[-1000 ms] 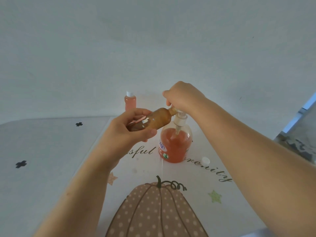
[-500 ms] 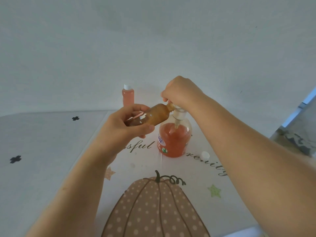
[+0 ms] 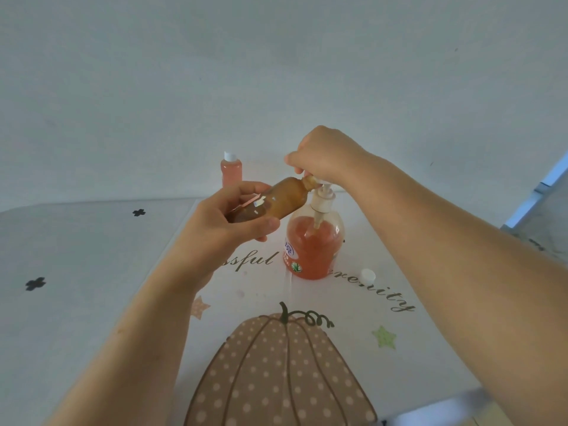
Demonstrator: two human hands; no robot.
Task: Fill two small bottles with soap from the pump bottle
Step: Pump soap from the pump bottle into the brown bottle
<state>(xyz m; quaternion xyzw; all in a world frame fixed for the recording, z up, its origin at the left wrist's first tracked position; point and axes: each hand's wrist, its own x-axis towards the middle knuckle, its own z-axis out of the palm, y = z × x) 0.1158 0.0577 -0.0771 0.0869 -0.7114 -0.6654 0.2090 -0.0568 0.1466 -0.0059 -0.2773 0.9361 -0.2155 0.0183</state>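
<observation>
The pump bottle (image 3: 336, 221) is clear, its soap (image 3: 310, 255) orange-pink, its pump (image 3: 322, 198) white, its label (image 3: 289, 250) white with blue and green marks. The tilted small bottle (image 3: 276, 201) looks amber-brown with a pink streak. The upright small bottle (image 3: 231, 175) is salmon pink under a white cap (image 3: 230, 155); a loose cap (image 3: 368, 275) is white too. The mat (image 3: 252, 287) is cream, printed with a dusty-pink pumpkin (image 3: 276, 379) dotted pale, a dark green stem (image 3: 284, 313), a dotted pink star (image 3: 199, 307), a dotted green star (image 3: 384, 336) and dark olive script (image 3: 393, 298). The table (image 3: 76, 256) is white with black crosses (image 3: 35, 283); the wall (image 3: 276, 72) is pale grey
</observation>
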